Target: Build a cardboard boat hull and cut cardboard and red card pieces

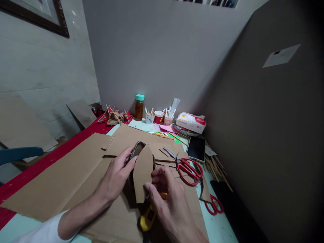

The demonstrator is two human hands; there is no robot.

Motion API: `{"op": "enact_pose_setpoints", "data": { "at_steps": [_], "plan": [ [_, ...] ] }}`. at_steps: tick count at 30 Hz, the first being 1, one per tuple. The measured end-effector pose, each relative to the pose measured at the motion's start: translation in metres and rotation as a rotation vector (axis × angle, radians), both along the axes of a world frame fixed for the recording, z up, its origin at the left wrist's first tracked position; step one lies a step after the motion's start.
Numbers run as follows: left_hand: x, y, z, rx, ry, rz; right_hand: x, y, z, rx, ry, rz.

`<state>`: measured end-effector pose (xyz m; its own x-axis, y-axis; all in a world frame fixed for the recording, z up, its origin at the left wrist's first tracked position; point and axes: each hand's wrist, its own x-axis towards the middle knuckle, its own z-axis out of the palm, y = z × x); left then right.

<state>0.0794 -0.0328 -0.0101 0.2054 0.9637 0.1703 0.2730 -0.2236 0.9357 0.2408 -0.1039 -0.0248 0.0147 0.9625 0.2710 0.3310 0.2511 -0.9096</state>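
My left hand (120, 172) is closed around the side of a hollow cardboard piece (138, 147) with a curved, upright rim. Over its opening lies a flat leaf-shaped cardboard cutout (143, 172), cut straight at its near end. My right hand (165, 192) pinches the cutout's lower right edge between thumb and fingers. Below the cutout, partly behind my right hand, is a yellow and black tool (147, 220) whose kind I cannot make out. Red-handled scissors (188, 170) lie with blades apart just right of the cutout, among thin cardboard strips (165, 162).
Large cardboard sheets (65, 172) cover much of the table. A second red-handled pair of scissors (214, 205), a phone (196, 148) and wooden sticks (215, 167) lie right. Behind stand a drink bottle (139, 108), paper cups (159, 117) and a tissue pack (191, 122), before a grey partition (152, 50).
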Motion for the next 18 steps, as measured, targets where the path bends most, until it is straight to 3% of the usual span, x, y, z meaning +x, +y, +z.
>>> {"op": "enact_pose_setpoints", "data": {
  "at_steps": [3, 8, 13, 18],
  "plan": [
    [0.0009, 0.0011, -0.0001, -0.063, -0.121, -0.082, 0.0021, -0.0006, 0.0003, 0.072, -0.126, -0.036],
    [0.0006, 0.0049, -0.0059, -0.178, -0.279, -0.114, 0.0047, -0.0033, 0.0, 0.197, -0.337, -0.069],
    [0.0025, 0.0032, -0.0087, -0.237, -0.306, -0.019, 0.0031, -0.006, 0.0006, 0.195, -0.476, -0.074],
    [0.0062, -0.0002, -0.0062, -0.219, -0.322, -0.099, 0.0006, -0.0065, -0.0021, 0.244, -0.583, -0.109]
  ]
}}
